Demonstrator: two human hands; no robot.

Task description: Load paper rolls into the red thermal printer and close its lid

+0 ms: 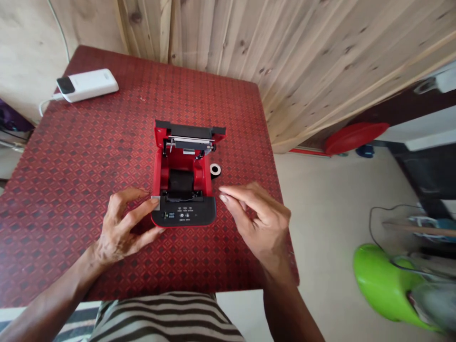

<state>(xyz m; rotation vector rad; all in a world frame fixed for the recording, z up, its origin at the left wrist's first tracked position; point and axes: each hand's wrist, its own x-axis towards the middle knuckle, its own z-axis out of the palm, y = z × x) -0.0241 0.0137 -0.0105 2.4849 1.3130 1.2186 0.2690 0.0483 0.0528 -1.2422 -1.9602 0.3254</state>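
the left hand (123, 228) has its grip half open. its fingertips (154, 201) touch a small gray tab (155, 203) on the front corner of a red and black receipt printer (185, 213), but i cannot tell if they hold it tight. the right hand (260, 223) is open with nothing in it, near the printer but not touching it. the printer sits in the middle of the worktop (71, 190), which has a red patterned cover. its one lid (188, 135) stands open, showing one dark well (181, 180), and i cannot tell what is in it. one small white roll (215, 170) lies just beside the printer. one white power bank (87, 85) lies near the far corner.
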